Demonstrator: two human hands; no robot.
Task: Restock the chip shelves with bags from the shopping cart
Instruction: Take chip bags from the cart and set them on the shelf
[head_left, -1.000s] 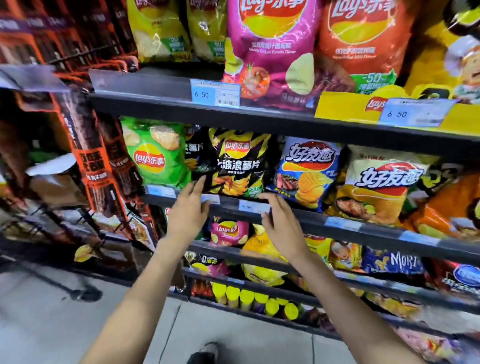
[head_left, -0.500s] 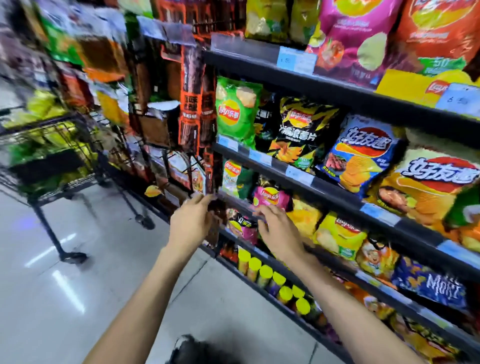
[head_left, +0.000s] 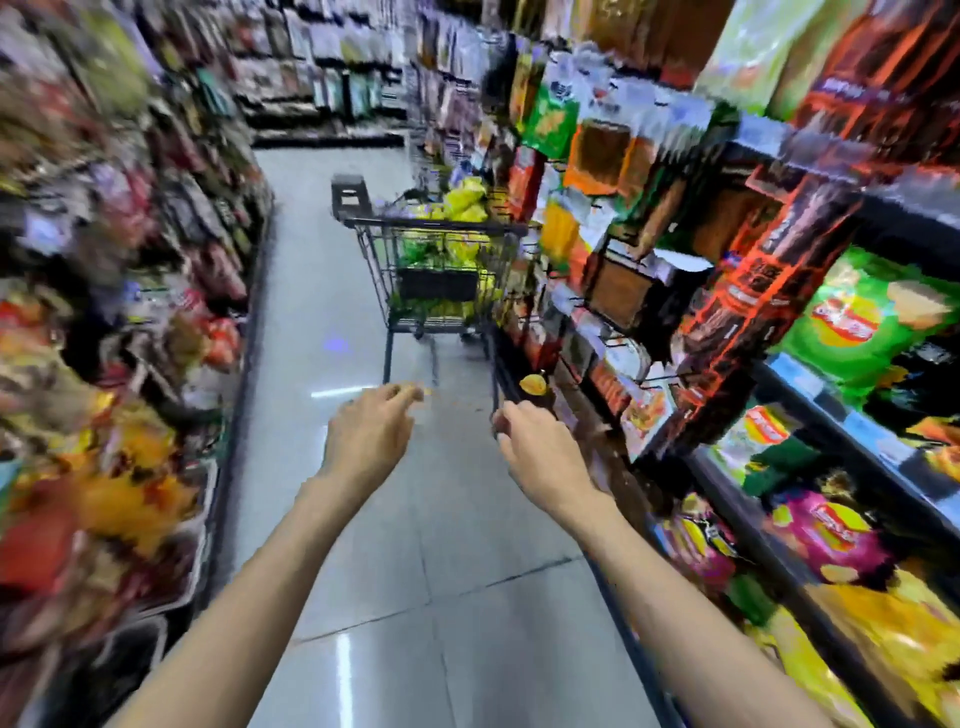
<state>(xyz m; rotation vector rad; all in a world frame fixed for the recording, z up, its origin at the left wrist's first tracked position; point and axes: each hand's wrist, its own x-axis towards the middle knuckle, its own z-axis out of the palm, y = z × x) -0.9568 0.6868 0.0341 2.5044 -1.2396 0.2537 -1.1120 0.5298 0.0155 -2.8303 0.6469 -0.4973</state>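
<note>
Head view: wire-mesh shopping cart (head_left: 441, 270), crinkly bags (head_left: 465, 200)

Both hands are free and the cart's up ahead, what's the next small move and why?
Probably step toward the cart and reach for a yellow bag. The left hand and right hand hold nothing and are short of the cart, which holds bags.

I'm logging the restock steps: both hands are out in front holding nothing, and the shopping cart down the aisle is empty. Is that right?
Not quite. The shopping cart is not empty: the head view shows yellow and green bags piled in its basket. The rest holds: the left hand and right hand reach forward with nothing in their grip, short of the cart.
</note>
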